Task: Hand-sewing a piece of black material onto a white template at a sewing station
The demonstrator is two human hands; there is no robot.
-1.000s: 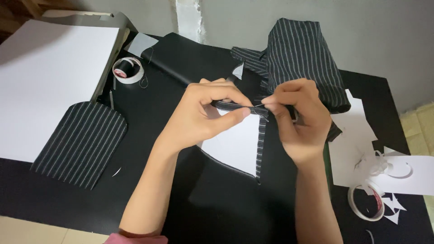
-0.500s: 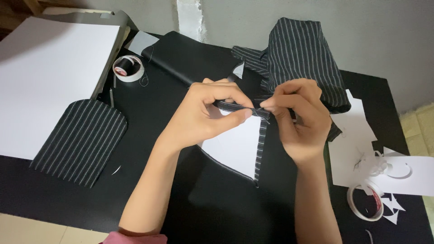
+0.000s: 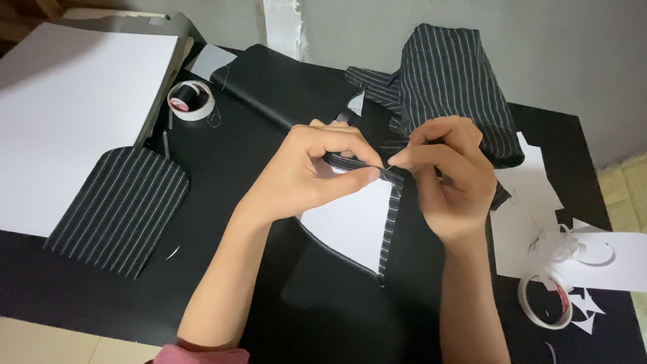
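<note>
While both hands are pinching the striped strip along the white card mid-table, the left hand and right hand are working at its top corner; the strip's lower end is lying loose. Tape rolls, a covered panel and paper scraps are sitting well apart, blocking nothing

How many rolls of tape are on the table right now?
2. One tape roll lies at the upper left beside the white board; the other tape roll lies at the lower right among paper scraps. More may be hidden under the striped fabric.
</note>
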